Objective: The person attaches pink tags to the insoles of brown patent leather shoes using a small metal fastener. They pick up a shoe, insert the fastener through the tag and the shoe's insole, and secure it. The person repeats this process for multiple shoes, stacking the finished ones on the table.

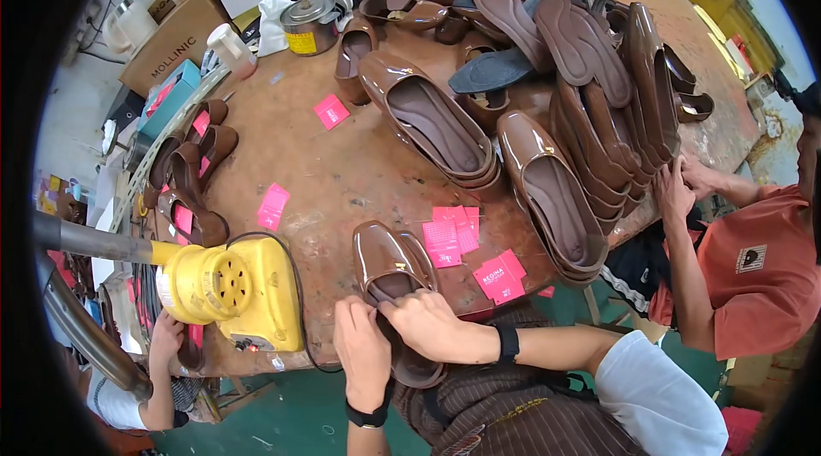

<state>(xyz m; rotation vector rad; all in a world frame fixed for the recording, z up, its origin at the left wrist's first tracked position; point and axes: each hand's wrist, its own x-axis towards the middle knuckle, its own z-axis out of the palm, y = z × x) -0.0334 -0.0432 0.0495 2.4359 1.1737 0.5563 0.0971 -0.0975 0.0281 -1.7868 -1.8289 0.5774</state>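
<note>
Two curled hands, left hand (361,345) and right hand (434,325), pinch a shoe (376,253) near its rim, low middle of the frame; it looks light, bendy and slippery, so grip the rim

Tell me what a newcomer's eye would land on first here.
Probably the heap of glossy brown shoes and loose insoles on the far right of the table. The bright yellow machine at the near left would come next. Then, front and centre, the left hand and right hand at a brown shoe.
</note>
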